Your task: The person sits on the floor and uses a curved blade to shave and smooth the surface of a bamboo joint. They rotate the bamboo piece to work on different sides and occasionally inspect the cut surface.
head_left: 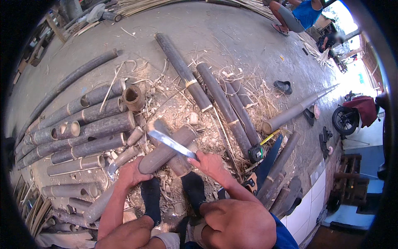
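My left hand (133, 173) is closed round the near end of a short bamboo tube (166, 150), which lies slanted over a second bamboo piece (179, 165) between my feet. In my right hand (210, 164) is a large knife (171, 142), its handle mostly hidden by my fingers. The broad pale blade reaches left over the upper side of the short tube; whether it touches cannot be made out. Beside my left hand lies a curved metal blade (112, 168) near a bamboo piece (126, 155). Wood chips (203, 133) cover the ground around the tubes.
Several notched bamboo tubes (99, 140) are laid side by side at left. Long bamboo poles (215, 93) lie ahead. To the right are a tape measure (256, 153), a handsaw (267, 164) and a sandal (283, 86). A person in blue (306, 15) is at far right.
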Motion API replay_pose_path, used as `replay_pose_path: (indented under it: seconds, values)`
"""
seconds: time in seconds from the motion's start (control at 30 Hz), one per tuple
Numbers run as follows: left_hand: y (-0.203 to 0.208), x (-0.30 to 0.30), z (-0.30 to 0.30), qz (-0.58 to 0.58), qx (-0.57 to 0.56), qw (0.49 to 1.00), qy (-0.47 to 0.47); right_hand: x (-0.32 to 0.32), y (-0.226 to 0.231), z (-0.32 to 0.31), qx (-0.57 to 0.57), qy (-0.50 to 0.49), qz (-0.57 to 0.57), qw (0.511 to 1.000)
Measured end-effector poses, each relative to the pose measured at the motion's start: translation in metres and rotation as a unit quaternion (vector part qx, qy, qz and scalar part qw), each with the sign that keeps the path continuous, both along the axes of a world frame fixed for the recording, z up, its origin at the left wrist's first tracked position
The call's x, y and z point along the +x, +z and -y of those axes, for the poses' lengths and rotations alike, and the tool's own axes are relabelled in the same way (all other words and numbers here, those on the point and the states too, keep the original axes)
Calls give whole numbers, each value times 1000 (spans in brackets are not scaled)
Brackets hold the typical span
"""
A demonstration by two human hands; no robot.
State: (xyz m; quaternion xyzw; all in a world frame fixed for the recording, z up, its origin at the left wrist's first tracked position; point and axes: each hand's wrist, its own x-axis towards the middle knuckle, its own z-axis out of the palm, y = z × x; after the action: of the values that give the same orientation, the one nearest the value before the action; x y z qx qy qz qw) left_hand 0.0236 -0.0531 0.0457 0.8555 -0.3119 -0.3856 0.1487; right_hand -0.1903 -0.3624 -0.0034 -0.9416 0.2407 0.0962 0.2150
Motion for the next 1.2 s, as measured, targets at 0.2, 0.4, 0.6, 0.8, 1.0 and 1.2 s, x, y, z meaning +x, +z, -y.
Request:
replay_pose_path:
  seconds: [0.2,0.4,0.6,0.8,1.0,1.2]
  values:
    - [9,-27,2,182,18,983,11,-2,-6,3,-85,-116,96,985]
    - [7,-9,-4,68,-4,998,-3,2,-2,1,-1,-83,-3,997]
    - [3,7,-4,14,-8,1000,1,1,-8,-1,-35,10,-2,999]
    - [5,-19,-10,193,-10,981,7,-4,-3,-2,-23,-212,119,970]
    - [0,-3,-12,68,-2,998,8,-2,1,-9,-39,-15,19,999]
    - [-4,10,-14,27,-2,1000,9,-4,-4,-4,-44,-62,45,996]
